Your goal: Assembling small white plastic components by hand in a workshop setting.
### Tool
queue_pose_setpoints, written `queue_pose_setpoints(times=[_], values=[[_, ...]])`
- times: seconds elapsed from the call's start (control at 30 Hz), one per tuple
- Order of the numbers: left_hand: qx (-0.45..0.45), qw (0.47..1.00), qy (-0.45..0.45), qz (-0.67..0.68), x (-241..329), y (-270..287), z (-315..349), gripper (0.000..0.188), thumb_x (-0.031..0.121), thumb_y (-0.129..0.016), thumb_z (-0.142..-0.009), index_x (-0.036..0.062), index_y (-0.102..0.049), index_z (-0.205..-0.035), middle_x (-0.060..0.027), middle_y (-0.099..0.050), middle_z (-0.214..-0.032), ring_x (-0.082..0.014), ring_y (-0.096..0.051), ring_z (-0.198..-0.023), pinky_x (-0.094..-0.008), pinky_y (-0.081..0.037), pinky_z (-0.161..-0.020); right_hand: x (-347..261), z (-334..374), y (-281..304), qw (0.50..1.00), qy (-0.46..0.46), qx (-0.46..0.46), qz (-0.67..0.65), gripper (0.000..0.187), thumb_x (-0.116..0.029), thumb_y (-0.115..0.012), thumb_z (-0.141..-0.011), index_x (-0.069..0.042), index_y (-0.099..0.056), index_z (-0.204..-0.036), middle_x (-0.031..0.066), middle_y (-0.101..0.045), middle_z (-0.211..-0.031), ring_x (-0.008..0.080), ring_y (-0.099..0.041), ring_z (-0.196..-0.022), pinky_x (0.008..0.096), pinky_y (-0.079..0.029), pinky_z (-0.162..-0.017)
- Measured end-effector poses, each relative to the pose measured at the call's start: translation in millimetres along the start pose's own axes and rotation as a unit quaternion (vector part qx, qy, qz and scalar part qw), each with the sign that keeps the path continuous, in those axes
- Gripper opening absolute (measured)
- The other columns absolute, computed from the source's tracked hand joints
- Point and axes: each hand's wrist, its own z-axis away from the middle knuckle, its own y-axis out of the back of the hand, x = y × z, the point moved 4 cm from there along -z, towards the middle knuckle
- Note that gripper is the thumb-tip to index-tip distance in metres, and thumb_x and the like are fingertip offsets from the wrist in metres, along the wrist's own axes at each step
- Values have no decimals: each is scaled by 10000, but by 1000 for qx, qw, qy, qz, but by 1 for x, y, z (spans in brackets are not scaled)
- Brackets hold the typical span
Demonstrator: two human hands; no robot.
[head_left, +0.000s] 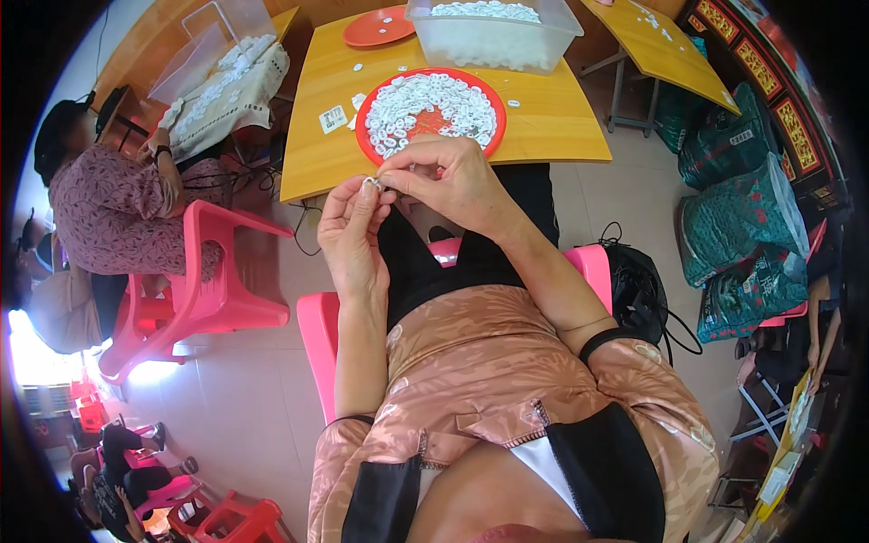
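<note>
My left hand (pixel 351 226) and my right hand (pixel 453 181) meet just in front of the table's near edge. Pinched between the fingertips of both is a small white looped piece (pixel 372 183), mostly covered by the fingers. Right beyond them, a round red tray (pixel 496 136) rests on the yellow table (pixel 552 118). It is heaped with small white oval pieces (pixel 434 95) that have openings in the middle, and its red bottom shows at the near side. A few loose pieces and a printed white card (pixel 333 119) lie left of the tray.
Behind the tray stand a clear plastic bin (pixel 507 45) of white pieces and a red plate (pixel 371 29). To the left, a person in a patterned top (pixel 118 208) sits on a pink chair (pixel 195 271). Green sacks (pixel 738 226) are stacked on the right.
</note>
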Motion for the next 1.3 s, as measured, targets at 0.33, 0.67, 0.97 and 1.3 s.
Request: queue_pose_setpoints(times=[0.33,0.67,0.97,1.3], values=[[1,998,-41,-49,-2,1,-2,152,61,-733,-977,16,-680,-1111,-77,-754,-975,-128,-739,-820,-209,-594,-727,3,-1,0,1000,1,-10,-19,118,-73,-773,-912,12,-783,-993,45,-716,-839,79,-644,-727,239,-498,-653],[-3,995,-76,-61,-10,5,-6,111,13,-743,-952,-14,-697,-1049,-106,-765,-929,-137,-729,-777,-219,-566,-720,10,-2,-2,1000,3,-17,14,103,-76,-782,-904,12,-789,-955,30,-726,-790,59,-613,-663,239,-477,-592],[11,1000,9,-19,-10,-6,-5,160,10,-719,-968,-20,-701,-1124,-102,-769,-986,-153,-751,-816,-228,-610,-758,27,-4,6,988,-74,-46,-128,119,-83,-746,-953,19,-787,-1000,41,-763,-847,54,-692,-749,202,-545,-654],[-5,1000,-6,-4,-4,-2,-5,142,39,-708,-988,-8,-680,-1118,-80,-754,-974,-127,-732,-843,-215,-585,-760,18,-4,-9,996,-39,35,-68,128,-117,-797,-871,5,-789,-908,56,-677,-644,55,-539,-554,273,-424,-523]])
